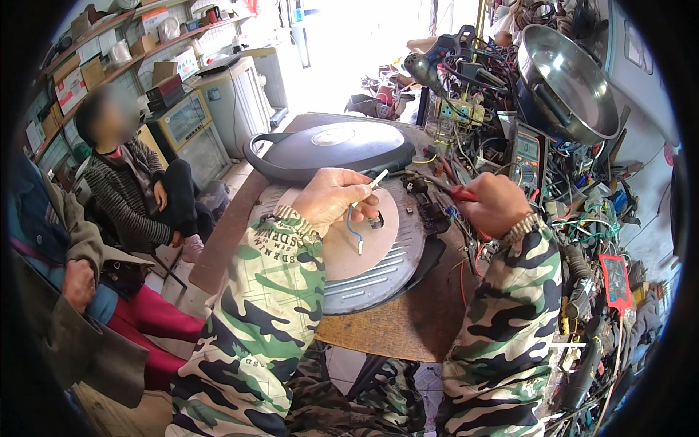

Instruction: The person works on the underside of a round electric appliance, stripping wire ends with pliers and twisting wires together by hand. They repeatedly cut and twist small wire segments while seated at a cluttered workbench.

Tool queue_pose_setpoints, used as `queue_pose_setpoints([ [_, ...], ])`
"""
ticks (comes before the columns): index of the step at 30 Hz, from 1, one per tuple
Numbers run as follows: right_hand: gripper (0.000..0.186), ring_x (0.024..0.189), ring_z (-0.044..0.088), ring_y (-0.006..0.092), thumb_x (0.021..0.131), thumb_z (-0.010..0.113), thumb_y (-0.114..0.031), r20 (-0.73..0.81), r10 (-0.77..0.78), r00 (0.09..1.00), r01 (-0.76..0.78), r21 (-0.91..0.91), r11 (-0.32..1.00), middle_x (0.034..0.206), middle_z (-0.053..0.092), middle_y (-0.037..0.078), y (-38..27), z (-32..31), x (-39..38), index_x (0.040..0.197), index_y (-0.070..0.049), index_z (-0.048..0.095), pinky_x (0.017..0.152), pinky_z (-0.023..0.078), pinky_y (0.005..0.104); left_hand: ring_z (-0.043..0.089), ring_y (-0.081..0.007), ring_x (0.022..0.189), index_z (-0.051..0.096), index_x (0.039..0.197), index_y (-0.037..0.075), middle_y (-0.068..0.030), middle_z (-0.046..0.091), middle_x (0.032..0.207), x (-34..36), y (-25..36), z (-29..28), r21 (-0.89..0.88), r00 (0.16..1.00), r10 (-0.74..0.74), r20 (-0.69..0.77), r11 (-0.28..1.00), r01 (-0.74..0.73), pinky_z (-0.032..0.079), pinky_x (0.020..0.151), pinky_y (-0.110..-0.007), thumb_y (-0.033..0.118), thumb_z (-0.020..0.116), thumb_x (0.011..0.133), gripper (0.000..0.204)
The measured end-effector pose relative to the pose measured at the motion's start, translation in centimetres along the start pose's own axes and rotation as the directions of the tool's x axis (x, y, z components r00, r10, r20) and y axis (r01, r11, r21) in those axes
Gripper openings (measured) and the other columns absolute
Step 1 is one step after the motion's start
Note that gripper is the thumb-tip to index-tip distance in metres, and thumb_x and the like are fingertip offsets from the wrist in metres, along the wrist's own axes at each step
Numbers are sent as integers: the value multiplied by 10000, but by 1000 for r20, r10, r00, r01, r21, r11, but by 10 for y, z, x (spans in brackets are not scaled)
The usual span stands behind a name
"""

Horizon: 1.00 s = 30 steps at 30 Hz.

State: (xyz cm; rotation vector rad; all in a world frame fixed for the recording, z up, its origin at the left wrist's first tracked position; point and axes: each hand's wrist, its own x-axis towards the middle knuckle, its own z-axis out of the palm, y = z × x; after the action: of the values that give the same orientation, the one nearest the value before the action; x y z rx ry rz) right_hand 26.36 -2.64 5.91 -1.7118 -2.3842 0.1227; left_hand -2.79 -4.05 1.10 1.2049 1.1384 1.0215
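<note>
My left hand (335, 200) pinches a short white sleeve (380, 178) between thumb and fingertips. Below these fingers a blue wire (354, 226) with a pale end dangles over a round beige sheet (382, 244). That sheet lies on the ribbed grey base (342, 297) of an opened round appliance, whose dark grey oval part with a handle (335, 149) is behind. To the right, my right hand (499, 206) is closed around a red-handled tool (463, 194); its kind is not clear. Dark fittings (435, 216) sit at the base's right edge.
A brown worktable (382, 324) carries the appliance. Tangled wires, a multimeter (527, 156), a large steel pan (568, 80) and a red-framed piece (615, 282) crowd the right side. Two people (131, 175) sit at the left, near shelves (116, 73) and a white cabinet (234, 98).
</note>
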Motion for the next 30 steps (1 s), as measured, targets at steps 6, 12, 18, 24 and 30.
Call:
queue_pose_setpoints([
  [6, 233, 887, 699, 425, 799, 657, -261, -213, 156, 965, -178, -87, 980, 902, 721, 228, 64, 63, 13, 898, -73, 754, 800, 562, 502, 719, -157, 753, 626, 1146, -66, -129, 720, 923, -3, 9, 8, 58, 999, -35, 37, 998, 33, 542, 587, -231, 140, 631, 996, 255],
  [12, 250, 889, 713, 401, 808, 725, -258, -187, 49, 981, -33, 87, 996, 917, 738, 209, 11, 49, 16, 947, -53, 756, 813, 573, 465, 689, -159, 661, 625, 1104, -46, -112, 703, 839, -3, 11, 5, 119, 997, -75, 11, 990, 73, 514, 536, -235, 152, 644, 980, 235],
  [18, 337, 896, 749, 294, 798, 728, -74, -319, -270, 908, 411, 561, 719, 955, 749, 211, -47, 55, 57, 1123, 16, 717, 812, 574, 368, 652, -163, 577, 622, 1056, -22, -124, 687, 780, -2, 8, 4, 69, 996, -72, -44, 995, 75, 436, 447, -244, 161, 611, 945, 214],
  [24, 239, 798, 739, 270, 766, 690, -19, -334, -323, 885, 465, 642, 610, 890, 750, 188, -54, 93, 86, 991, 25, 757, 744, 575, 356, 623, -159, 535, 599, 1104, -47, -124, 677, 760, -7, 16, 11, 76, 997, -72, -40, 994, 74, 448, 452, -266, 167, 585, 927, 277],
  [30, 157, 707, 667, 99, 845, 713, 20, -250, -341, 906, 371, 857, 356, 799, 750, 59, -56, 102, 88, 991, 13, 769, 655, 553, 283, 628, -159, 544, 599, 1104, -29, -121, 682, 788, -8, 8, 4, 112, 996, -60, -64, 991, 67, 458, 459, -269, 176, 572, 936, 266],
])
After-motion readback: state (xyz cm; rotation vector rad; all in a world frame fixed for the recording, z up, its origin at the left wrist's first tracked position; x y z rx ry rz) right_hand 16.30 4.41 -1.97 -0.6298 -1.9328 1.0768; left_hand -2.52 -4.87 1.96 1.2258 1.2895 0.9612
